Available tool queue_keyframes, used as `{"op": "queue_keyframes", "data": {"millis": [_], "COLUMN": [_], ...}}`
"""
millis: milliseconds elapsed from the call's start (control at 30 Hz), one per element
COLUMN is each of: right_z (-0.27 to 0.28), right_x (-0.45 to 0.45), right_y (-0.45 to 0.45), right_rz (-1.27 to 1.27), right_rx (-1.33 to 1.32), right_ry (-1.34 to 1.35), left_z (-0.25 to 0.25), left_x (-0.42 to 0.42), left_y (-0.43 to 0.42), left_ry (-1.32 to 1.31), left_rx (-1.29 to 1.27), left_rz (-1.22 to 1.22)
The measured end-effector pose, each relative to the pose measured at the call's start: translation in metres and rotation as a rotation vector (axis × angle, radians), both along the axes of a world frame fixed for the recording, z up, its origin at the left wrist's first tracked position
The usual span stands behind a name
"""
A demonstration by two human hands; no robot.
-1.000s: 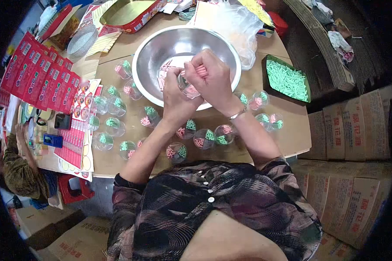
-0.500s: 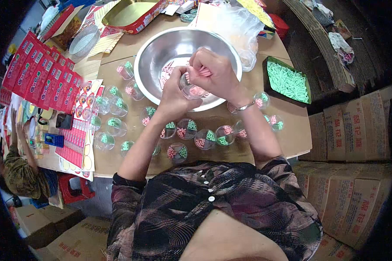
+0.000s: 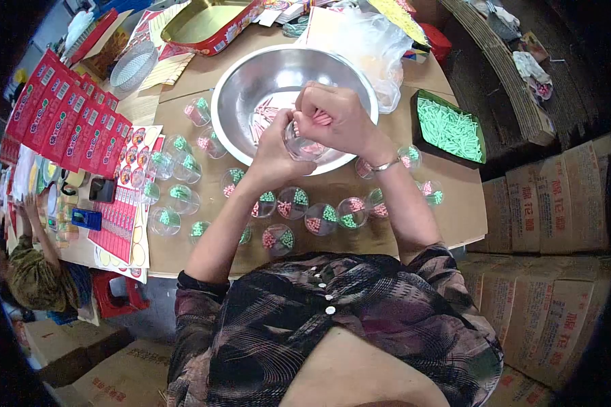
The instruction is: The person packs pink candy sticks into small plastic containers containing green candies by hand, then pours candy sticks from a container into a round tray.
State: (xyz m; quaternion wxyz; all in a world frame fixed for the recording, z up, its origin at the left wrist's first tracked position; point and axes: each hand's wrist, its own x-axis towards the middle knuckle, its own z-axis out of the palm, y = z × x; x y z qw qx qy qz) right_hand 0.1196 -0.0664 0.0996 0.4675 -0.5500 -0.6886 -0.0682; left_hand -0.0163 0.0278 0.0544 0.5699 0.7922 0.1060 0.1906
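Above the near part of a large steel bowl (image 3: pixel 232 85), my left hand (image 3: pixel 273 150) is wrapped round a clear plastic cup (image 3: pixel 301 148). My right hand (image 3: pixel 343 121) is a closed fist around a bundle of thin pink sticks (image 3: pixel 322 117), against the cup's upper side. Pink also shows inside the cup. More loose pink sticks (image 3: pixel 263 117) lie in the bowl, partly hidden by my hands. Several clear cups (image 3: pixel 292 202) with pink and green sticks stand on the cardboard-covered table near my forearms.
To the right sits a dark tray (image 3: pixel 448 129) of green sticks. Cups of green sticks (image 3: pixel 181 197) stand at left beside red printed card sheets (image 3: pixel 68 119). A plastic bag (image 3: pixel 377 57) and a red-gold tin (image 3: pixel 207 27) lie behind the bowl. Another person's arm (image 3: pixel 39 227) shows far left.
My hands, still on the cup and pink sticks, sit slightly lower in view. The whole scene has shifted a little; the grips look the same.
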Motion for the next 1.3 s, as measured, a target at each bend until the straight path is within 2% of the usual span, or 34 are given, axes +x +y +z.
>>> {"op": "queue_keyframes", "data": {"millis": [67, 233, 367, 400, 533, 567, 700, 733, 867, 900, 1033, 1067, 1200, 1233, 1300], "right_z": [0.0, -0.001, -0.007, -0.009, -0.019, -0.023, -0.057, -0.064, -0.088, -0.086, -0.066, -0.061, -0.03, -0.022, -0.007], "right_x": [0.0, -0.007, -0.007, -0.007, 0.004, 0.012, 0.055, 0.057, 0.055, 0.051, 0.031, 0.023, -0.018, -0.028, -0.049], "right_y": [0.0, 0.005, 0.011, 0.012, 0.015, 0.016, 0.012, 0.009, -0.001, -0.002, -0.005, -0.002, 0.001, 0.001, -0.001], "right_rz": [0.01, -0.159, -0.071, -0.07, -0.141, -0.142, -0.464, -0.46, -0.625, -0.607, -0.43, -0.413, 0.035, 0.034, -0.007], "right_rx": [-0.015, -0.036, 0.027, 0.026, 0.126, 0.127, -0.182, -0.187, -0.561, -0.574, -0.902, -0.907, -0.212, -0.207, -0.128], "right_ry": [0.016, -0.224, 0.099, 0.102, 0.641, 0.639, 0.527, 0.528, 0.103, 0.105, 0.184, 0.192, 0.441, 0.442, 0.067], "left_z": [-0.001, -0.005, -0.01, -0.011, -0.016, -0.017, -0.022, -0.023, -0.017, -0.017, -0.021, -0.021, -0.018, -0.017, -0.015], "left_x": [0.001, 0.005, 0.007, 0.008, 0.015, 0.015, 0.013, 0.011, -0.001, -0.008, -0.046, -0.05, -0.055, -0.055, -0.053], "left_y": [0.0, -0.005, -0.003, -0.002, -0.001, 0.001, 0.007, 0.008, 0.012, 0.013, 0.03, 0.031, 0.03, 0.029, 0.026], "left_ry": [0.0, -0.026, -0.052, -0.049, -0.086, -0.087, -0.208, -0.205, -0.274, -0.262, -0.303, -0.286, -0.329, -0.33, -0.33], "left_rx": [-0.015, 0.075, 0.008, 0.008, 0.021, 0.021, 0.132, 0.129, 0.156, 0.15, 0.475, 0.478, 0.551, 0.555, 0.537], "left_rz": [-0.009, 0.031, -0.011, -0.011, 0.064, 0.063, 0.109, 0.114, 0.2, 0.217, 0.4, 0.408, 0.405, 0.402, 0.408]}}
